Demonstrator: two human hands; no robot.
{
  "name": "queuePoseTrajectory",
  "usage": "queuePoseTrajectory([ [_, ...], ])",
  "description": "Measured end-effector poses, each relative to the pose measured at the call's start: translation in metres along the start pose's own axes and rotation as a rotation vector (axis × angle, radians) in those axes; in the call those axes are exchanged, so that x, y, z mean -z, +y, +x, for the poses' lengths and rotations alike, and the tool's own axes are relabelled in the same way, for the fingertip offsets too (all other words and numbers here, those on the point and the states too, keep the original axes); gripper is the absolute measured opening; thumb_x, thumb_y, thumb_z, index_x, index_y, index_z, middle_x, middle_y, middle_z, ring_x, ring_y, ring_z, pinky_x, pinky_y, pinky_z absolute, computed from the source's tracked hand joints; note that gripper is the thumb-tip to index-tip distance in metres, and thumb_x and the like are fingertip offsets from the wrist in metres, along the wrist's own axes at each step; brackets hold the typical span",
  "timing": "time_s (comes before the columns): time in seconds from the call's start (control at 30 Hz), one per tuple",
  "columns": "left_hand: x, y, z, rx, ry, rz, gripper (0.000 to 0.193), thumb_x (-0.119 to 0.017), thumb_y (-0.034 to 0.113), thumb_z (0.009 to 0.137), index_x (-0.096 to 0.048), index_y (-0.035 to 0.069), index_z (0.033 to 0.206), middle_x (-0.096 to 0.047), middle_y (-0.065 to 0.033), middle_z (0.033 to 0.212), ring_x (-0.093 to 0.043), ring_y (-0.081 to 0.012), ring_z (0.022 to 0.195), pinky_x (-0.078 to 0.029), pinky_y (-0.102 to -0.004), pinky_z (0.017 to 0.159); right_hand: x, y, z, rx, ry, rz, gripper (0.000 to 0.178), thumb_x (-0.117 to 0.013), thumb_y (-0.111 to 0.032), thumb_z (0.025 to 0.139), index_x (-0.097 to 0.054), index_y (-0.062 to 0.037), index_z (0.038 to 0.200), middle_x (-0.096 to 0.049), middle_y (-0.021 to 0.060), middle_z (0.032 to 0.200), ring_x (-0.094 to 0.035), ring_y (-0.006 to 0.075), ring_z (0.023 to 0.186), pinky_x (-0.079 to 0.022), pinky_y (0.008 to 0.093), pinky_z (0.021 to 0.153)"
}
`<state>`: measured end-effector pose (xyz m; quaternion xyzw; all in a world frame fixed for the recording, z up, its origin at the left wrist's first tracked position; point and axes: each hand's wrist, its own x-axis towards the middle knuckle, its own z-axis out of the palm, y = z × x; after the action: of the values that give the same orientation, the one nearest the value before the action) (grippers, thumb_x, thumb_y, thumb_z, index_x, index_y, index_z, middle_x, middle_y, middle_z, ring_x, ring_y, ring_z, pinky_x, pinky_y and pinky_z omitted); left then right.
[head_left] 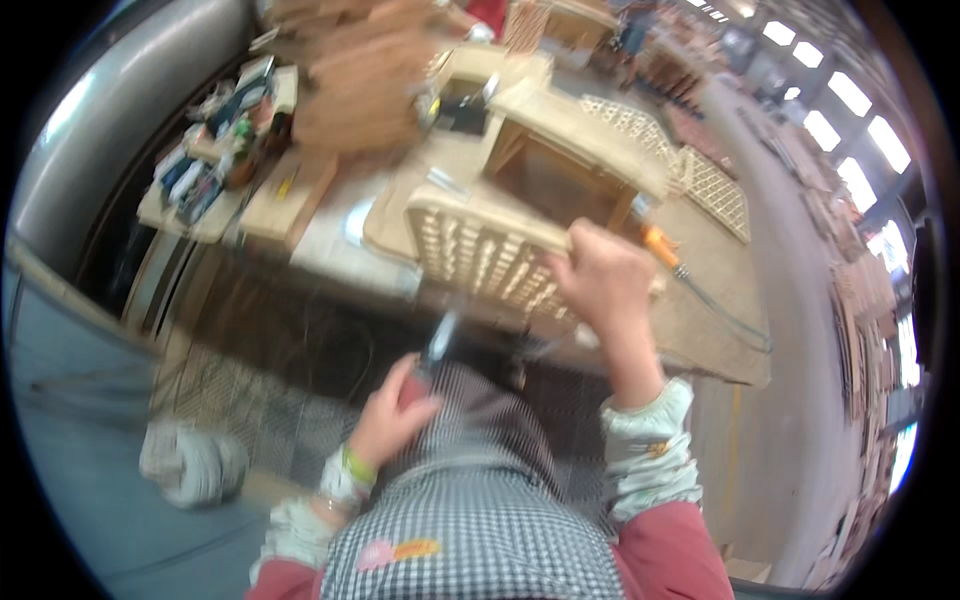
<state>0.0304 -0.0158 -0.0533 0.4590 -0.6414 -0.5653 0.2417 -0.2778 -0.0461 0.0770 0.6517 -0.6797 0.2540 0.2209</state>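
My left hand, low and near my apron, is closed round a red-handled tool with a metal blade. Motion blurs the blade, so I cannot tell its exact kind. Farther right, my right hand grips the top edge of a pale wooden lattice panel with its fingers folded over. The panel stands tilted at the near edge of the workbench, its lattice face toward me. A gap separates the blade from the panel.
Behind the panel stands a pale wooden frame on the workbench. An orange-handled tool with a cord lies to the right. More lattice panels lie beyond. Stacked wood and a cluttered board are at left.
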Motion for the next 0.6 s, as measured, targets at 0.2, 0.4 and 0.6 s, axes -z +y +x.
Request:
queuePoseTrajectory([
  [0.2,-0.003,0.033,-0.001,-0.108,0.176,0.349,0.070,-0.074,0.034,0.092,-0.045,0.009,0.151,-0.072,-0.0238,0.102,-0.074,-0.0413,0.092,-0.056,-0.0418,0.083,0.001,0.004,-0.008,-0.032,-0.009,-0.045,0.041,-0.076,-0.044,0.087,-0.061,-0.0088,0.073,-0.067,0.0091,0.068,-0.069,0.0302,0.065,-0.050,0.0418,0.057],
  [0.4,-0.011,0.041,0.006,-0.151,0.259,0.530,0.058,-0.067,0.030,0.098,-0.048,0.011,0.148,-0.071,-0.0243,0.091,-0.071,-0.0460,0.086,-0.056,-0.0480,0.073,-0.002,0.001,-0.013,-0.023,0.004,-0.038,0.040,-0.076,-0.044,0.086,-0.062,-0.0089,0.074,-0.068,0.0084,0.068,-0.069,0.0295,0.064,-0.050,0.0413,0.056],
  [0.6,-0.025,0.040,0.026,-0.207,0.352,0.654,0.057,-0.066,0.030,0.098,-0.046,0.008,0.147,-0.072,-0.0216,0.089,-0.071,-0.0453,0.081,-0.055,-0.0510,0.069,0.001,0.002,-0.016,-0.032,0.008,-0.026,0.039,-0.077,-0.043,0.086,-0.063,-0.0093,0.073,-0.068,0.0070,0.067,-0.069,0.0276,0.062,-0.050,0.0396,0.055],
])
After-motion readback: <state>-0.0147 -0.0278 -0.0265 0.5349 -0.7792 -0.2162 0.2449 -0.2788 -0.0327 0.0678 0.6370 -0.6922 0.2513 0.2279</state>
